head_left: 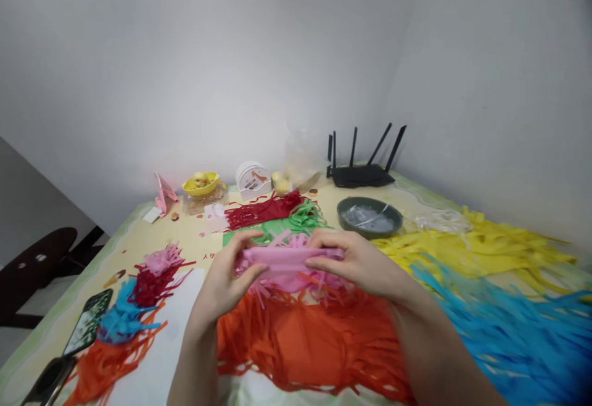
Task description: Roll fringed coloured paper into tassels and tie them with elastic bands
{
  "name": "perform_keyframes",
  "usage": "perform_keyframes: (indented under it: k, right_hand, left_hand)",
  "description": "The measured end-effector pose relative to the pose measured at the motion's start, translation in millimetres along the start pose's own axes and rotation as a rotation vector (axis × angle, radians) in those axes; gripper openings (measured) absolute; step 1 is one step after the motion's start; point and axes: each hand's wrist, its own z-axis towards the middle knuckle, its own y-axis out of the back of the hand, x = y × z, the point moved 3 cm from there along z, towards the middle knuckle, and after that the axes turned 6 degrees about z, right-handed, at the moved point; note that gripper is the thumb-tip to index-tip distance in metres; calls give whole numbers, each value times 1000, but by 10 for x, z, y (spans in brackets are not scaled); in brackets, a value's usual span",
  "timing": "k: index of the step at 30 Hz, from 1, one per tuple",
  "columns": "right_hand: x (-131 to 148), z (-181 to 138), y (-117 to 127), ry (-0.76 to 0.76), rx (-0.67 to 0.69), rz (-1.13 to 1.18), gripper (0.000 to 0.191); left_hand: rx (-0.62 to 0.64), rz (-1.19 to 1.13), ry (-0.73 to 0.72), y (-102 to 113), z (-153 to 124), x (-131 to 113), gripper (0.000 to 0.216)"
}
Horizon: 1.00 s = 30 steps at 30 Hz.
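Observation:
A folded strip of pink tissue paper (283, 260) with fringed ends is stretched between my two hands. My left hand (234, 270) pinches its left end, thumb in front and fingers behind. At the other end my right hand (342, 261) grips it the same way. More pink fringe hangs around and below the strip. Under my wrists lies a large fringed sheet of orange tissue paper (309, 338). Behind the pink paper are green tissue paper (308, 215) and dark red tissue paper (263, 210).
Yellow fringe (490, 248) and blue fringe (518, 323) cover the table's right side. A dark oval dish (370, 218) and a black router (361, 176) stand behind. Bunched tassels (123, 313), a phone (87, 321) and scissors (50, 381) lie at left.

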Motion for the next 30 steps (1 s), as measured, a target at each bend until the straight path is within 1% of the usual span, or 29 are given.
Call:
perform_keyframes:
  k: [2,4,7,10,12,15,17,21,23,25,26,27,28,29,30]
  right_hand:
    - [32,-10,18,46,-24,2,17]
    - [36,-23,23,53,-50,24,15]
    - [15,-42,25,26,-120,70,14]
    - [9,-61,32,43,-215,146,12]
    - [11,-67,27,77,-220,234,12]
    - [11,-67,27,144,-182,345,16]
    - [1,-63,38,174,-169,348,18]
    - [-8,-50,47,206,-152,292,19]
    - [19,-51,31,236,-152,225,21]
    - [54,-62,5,246,-170,123,22]
    - [67,-70,-5,233,-195,70,20]
    - [76,-80,-12,215,-225,24,17]
    - [82,-90,-16,197,-257,-14,11]
    - [84,-99,-17,178,-284,-46,9]
    - [84,-105,-16,162,-306,-73,16]
  left_hand:
    - [34,16,43,-3,13,14,11]
    - [50,-17,74,-6,24,27,18]
    - [54,-256,163,-25,19,66,20]
    - [69,-511,232,-64,-2,112,19]
    - [42,-597,218,-70,-9,137,19]
    - [15,-656,145,-57,-12,153,19]
    - [10,-630,83,-37,-15,139,22]
    - [-2,-472,-23,-4,-22,45,21]
    - [-34,-352,-28,-4,-22,-6,24]
    - [-115,-217,-7,-5,-19,-37,29]
    - [-158,-157,2,-5,-19,-45,29]
    - [-190,-116,5,-6,-18,-51,25]
    - [-201,-88,4,-11,-17,-54,15]
    - [-196,-60,4,-16,-15,-53,11]
    - [-181,-27,4,-21,-14,-52,20]
